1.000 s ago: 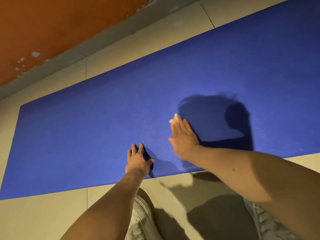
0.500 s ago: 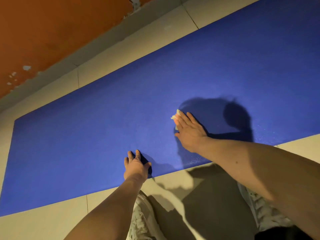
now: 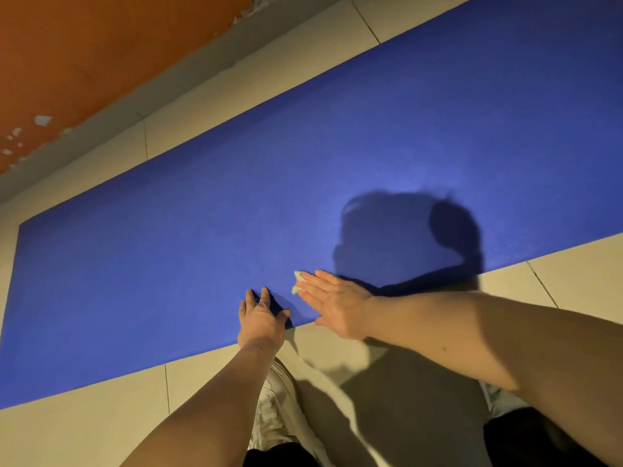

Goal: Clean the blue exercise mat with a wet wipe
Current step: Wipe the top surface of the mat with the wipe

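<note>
1. Mat [image 3: 236, 214]: plain deep blue, darker shadow at near right.
2. Wipe [image 3: 298, 281]: off-white.
3. Floor [image 3: 84, 433]: beige tiles, thin dark joints.
4. Wall [image 3: 84, 45], far left: orange, pale chipped flecks.
5. Skirting [image 3: 168, 85]: grey.
6. Shoe [image 3: 276, 406], near: white.

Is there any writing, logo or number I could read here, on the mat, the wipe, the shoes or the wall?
No readable text anywhere.
Blue mat: plain, no logo or print.
Wet wipe under the right hand: no marking shows.
White shoe: no brand can be made out.
Orange wall: only chipped paint, no sign.
</note>
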The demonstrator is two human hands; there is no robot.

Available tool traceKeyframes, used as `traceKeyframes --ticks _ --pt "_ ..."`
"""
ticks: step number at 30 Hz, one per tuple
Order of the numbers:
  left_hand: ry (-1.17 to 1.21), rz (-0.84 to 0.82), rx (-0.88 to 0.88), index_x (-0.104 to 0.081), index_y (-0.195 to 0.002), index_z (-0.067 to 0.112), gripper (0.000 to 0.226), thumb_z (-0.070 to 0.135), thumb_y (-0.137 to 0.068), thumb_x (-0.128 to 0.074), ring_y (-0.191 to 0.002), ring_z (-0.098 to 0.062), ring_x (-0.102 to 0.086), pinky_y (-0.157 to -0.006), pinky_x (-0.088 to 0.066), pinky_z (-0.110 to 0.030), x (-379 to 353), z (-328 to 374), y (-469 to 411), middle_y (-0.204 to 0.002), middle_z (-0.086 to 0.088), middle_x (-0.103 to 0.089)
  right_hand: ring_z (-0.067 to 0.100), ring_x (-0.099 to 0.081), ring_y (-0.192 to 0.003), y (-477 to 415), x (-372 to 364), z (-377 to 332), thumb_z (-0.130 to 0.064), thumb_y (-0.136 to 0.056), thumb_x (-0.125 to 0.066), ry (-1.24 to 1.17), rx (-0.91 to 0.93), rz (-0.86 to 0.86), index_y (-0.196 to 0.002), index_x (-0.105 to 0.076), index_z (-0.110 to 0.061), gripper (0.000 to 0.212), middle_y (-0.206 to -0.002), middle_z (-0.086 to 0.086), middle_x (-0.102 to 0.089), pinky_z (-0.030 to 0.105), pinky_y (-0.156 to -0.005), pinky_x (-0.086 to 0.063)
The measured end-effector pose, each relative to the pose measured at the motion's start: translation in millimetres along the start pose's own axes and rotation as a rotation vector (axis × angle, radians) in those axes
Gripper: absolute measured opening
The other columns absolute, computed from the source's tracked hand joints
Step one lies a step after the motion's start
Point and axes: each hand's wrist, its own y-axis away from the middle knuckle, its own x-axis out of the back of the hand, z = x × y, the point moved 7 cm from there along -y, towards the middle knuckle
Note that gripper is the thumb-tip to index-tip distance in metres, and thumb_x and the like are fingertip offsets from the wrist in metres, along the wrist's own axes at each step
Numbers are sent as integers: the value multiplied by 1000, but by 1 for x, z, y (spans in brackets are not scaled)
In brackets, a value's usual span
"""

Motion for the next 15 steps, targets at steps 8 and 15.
traceKeyframes --ticks 8,15 --pt "-14 18 -15 -14 -160 30 68 42 -103 -49 -153 -20 2 -98 -43 -44 0 4 6 -167 5 2 33 24 -152 45 17 102 -45 -108 -11 220 -465 -25 -158 12 -4 69 -168 8 16 48 -125 4" --pt "-14 -3 -65 -17 -159 24 65 39 -104 -47 -153 -22 -1 -112 -33 -44 -2 -2 14 -167 2 -1 33 30 -149 45 0 48 -41 -109 -15 59 -340 -30 -158 12 -2 68 -166 14 20 46 -125 10"
